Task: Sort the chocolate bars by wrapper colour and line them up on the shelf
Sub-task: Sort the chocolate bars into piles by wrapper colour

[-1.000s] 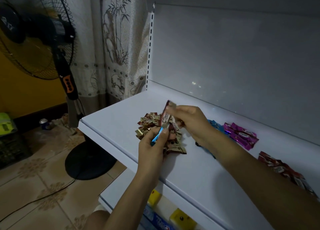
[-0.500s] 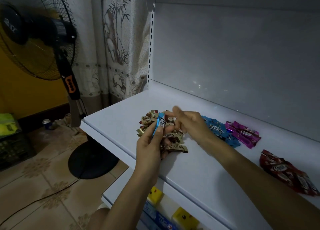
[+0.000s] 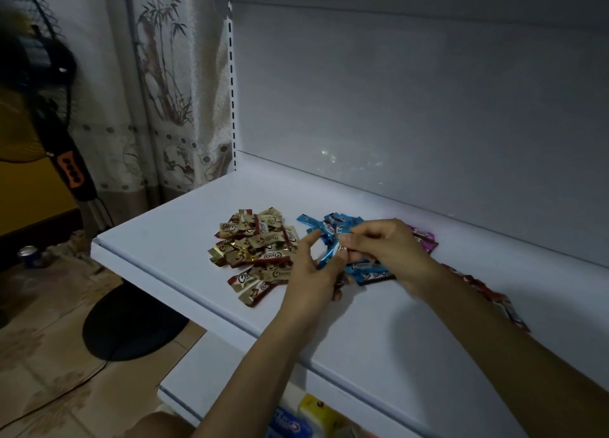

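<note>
Your two hands share one blue foil-wrapped chocolate bar (image 3: 329,257) just above the white shelf (image 3: 171,249).
Your right hand (image 3: 389,249) pinches its upper end and your left hand (image 3: 311,272) holds its lower part, over the pile of blue bars (image 3: 372,274). The heap of gold-and-brown wrapped bars (image 3: 257,249) lies just left of your hands; magenta bars (image 3: 425,239) sit beyond your right hand, and red bars (image 3: 487,292) lie further right.

the scene is dimly lit, with a cool cast on the white shelf (image 3: 171,246). small glints are seen on the back panel (image 3: 346,160). straight lines are bowed by the wide lens, and the fan (image 3: 39,74) is blurred.
</note>
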